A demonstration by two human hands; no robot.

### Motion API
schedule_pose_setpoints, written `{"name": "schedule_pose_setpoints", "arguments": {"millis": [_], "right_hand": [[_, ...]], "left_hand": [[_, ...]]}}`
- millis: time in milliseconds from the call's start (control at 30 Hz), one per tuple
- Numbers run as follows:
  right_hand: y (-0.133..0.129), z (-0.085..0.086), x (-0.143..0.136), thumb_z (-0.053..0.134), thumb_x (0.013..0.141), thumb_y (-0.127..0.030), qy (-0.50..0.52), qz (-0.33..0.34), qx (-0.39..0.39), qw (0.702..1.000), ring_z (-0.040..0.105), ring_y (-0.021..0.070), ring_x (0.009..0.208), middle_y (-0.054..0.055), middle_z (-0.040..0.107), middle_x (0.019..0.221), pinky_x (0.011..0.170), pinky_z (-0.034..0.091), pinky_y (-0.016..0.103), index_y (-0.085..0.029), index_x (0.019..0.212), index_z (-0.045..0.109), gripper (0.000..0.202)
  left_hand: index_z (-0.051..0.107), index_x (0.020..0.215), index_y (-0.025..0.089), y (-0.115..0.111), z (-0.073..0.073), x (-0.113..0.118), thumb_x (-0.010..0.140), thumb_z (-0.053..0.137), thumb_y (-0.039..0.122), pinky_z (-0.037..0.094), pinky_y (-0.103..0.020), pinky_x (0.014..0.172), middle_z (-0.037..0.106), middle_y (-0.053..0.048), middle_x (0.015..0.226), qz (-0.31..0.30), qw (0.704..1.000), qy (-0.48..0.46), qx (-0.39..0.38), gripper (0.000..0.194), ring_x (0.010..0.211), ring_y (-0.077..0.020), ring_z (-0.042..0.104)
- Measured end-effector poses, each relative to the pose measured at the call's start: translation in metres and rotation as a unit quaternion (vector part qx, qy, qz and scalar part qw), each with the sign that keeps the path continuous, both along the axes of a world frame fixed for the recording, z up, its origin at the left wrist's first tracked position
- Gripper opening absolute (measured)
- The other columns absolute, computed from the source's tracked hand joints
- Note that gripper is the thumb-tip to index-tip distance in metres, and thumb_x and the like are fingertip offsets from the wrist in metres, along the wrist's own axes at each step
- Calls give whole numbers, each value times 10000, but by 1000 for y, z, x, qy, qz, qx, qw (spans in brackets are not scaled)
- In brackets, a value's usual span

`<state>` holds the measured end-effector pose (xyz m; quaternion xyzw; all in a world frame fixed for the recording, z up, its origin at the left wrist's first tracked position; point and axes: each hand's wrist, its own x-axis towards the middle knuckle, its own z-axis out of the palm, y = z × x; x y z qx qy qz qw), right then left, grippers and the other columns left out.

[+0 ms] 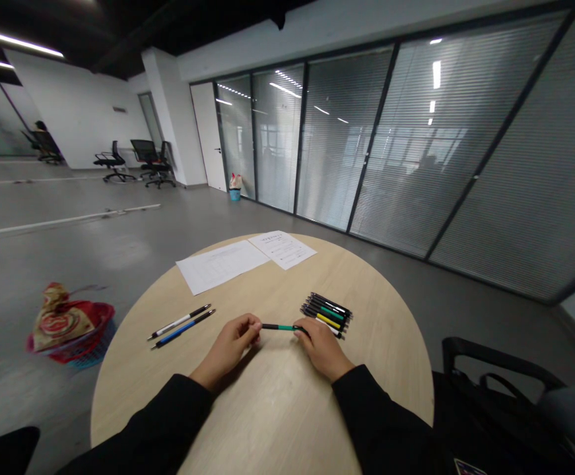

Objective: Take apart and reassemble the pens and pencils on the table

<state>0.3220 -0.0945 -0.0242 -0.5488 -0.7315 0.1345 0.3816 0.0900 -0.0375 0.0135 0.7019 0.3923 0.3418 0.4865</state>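
Clock directions are taken from the held pen, with 12 o'clock pointing away from the wearer. Two printed sheets lie on the round counter (267,409): one sheet (222,266) at 11 o'clock, the other sheet (284,251) at 12. A white pen (175,324) and a blue pen (183,329) lie side by side at 9 o'clock; farther that way, a basket (89,356) with a bag (64,323) stands on the floor. A row of pens (329,315) lies at 2 o'clock, close by the right hand (323,346), which overlaps its near side; contact cannot be told. The left hand (235,336) pinches one end of the green-and-black pen (284,327), fingers nearly closed; the right hand, fingers curled, grips the opposite end. The pen spans the gap between them, roughly level.
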Motion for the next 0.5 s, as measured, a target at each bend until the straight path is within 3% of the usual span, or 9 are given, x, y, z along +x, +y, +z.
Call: {"name": "schedule_pose_setpoints", "arguments": {"millis": [267, 500], "right_hand": [[-3, 4, -3, 546, 972, -162, -1, 9, -3, 1000, 641, 196, 939, 51, 696, 985, 854, 472, 304, -199, 1017, 673, 140], [-3, 4, -6, 548, 967, -147, -4, 6, 7, 1000, 639, 194, 952, 55, 692, 1005, 868, 476, 306, -196, 1041, 678, 158]], "left_hand": [[510, 598, 195, -1, 0, 0, 869, 492, 611, 323, -263, 538, 482, 30, 519, 35, 996, 70, 30, 497, 509, -131, 416], [403, 540, 216, 7, -13, -2, 871, 435, 672, 254, -265, 488, 382, 48, 451, 54, 993, 107, 19, 565, 434, -111, 339]]}}
